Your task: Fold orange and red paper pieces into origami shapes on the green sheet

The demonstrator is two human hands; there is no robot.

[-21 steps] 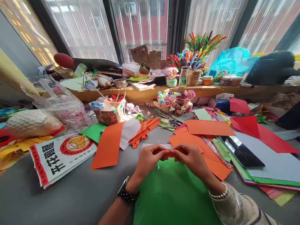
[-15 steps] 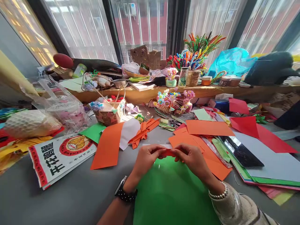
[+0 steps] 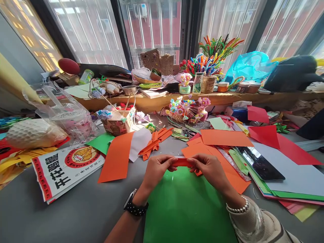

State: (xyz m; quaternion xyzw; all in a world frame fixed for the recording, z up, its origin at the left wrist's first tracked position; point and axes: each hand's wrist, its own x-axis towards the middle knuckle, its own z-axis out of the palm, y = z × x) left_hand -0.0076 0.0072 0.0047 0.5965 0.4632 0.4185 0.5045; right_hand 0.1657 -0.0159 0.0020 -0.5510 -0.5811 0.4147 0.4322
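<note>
A small folded strip of orange-red paper (image 3: 182, 162) is stretched between my two hands, above the far edge of a green mat (image 3: 189, 206). My left hand (image 3: 159, 168) pinches its left end between thumb and fingers. At the other end, my right hand (image 3: 207, 168) has its thumb and fingers closed on the paper. Folded orange paper pieces (image 3: 155, 141) lie beyond my left hand. An orange sheet (image 3: 116, 157) rests to the left, and more orange sheets (image 3: 225, 138) lie to the right.
A printed paper bag (image 3: 68, 168) lies at left. On the right, a black phone (image 3: 260, 163) rests on stacked coloured paper (image 3: 301, 175). Behind are a decorated basket (image 3: 117, 125), small crocheted flowers (image 3: 184, 109) and a cluttered window ledge (image 3: 152, 102).
My hands have moved slightly apart, and more of the orange-red strip shows between them. Both hands still hold it.
</note>
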